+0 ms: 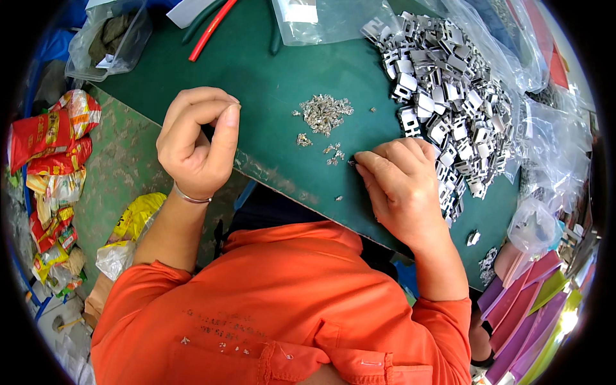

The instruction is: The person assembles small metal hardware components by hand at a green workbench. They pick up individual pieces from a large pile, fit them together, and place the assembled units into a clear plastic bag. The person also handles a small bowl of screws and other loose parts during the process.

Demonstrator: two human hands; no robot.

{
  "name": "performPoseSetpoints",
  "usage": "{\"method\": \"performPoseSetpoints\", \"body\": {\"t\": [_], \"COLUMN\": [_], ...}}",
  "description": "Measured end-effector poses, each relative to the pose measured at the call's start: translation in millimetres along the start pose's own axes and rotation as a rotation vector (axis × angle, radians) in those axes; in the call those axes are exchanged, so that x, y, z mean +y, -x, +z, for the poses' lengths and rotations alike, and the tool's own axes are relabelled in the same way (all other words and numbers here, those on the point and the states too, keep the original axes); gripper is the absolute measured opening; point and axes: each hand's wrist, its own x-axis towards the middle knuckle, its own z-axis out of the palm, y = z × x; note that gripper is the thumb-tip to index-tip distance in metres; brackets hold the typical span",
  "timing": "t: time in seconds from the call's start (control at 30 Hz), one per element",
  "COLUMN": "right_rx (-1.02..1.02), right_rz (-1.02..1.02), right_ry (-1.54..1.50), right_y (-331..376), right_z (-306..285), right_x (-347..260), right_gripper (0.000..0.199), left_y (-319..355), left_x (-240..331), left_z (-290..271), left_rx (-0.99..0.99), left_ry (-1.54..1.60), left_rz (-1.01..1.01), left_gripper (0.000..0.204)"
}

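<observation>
My left hand (pixel 197 142) is raised over the table's front edge, its thumb and index finger pinched together. Whatever may be between those fingertips is too small to make out. On the green tabletop rests my right hand (pixel 405 186), fingers curled and thumb against the index finger, with a tiny metal piece (pixel 351 162) at the fingertips. Left of it lie a few loose metal pieces (pixel 333 154) and a small cluster (pixel 303 140). Beyond them is a larger pile of tiny silvery pieces (pixel 326 114). A big heap of bent metal brackets (pixel 459 96) spreads right beside my right hand.
Pliers with red and dark green handles (pixel 212 31) lie at the far edge near a clear plastic bag (pixel 327 22). A clear plastic tub (pixel 131 54) stands at the far left corner. More plastic bags (pixel 555 138) and coloured strips (pixel 526 308) crowd the right side.
</observation>
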Motion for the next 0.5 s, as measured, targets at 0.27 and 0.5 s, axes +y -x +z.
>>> {"method": "performPoseSetpoints", "body": {"t": [0.27,0.5], "right_rx": [0.049,0.012], "right_rz": [-0.133,-0.198], "right_ry": [0.016,-0.003], "right_y": [8.4,26.5], "right_z": [5.4,4.9], "right_x": [1.0,-1.8], "right_gripper": [0.02,0.022], "left_y": [0.6,-0.5], "left_x": [-1.3,-2.9], "left_z": [0.0,4.5], "left_rx": [0.001,0.066], "left_ry": [0.002,0.023], "left_rz": [0.015,0.029], "left_gripper": [0.004,0.005]}}
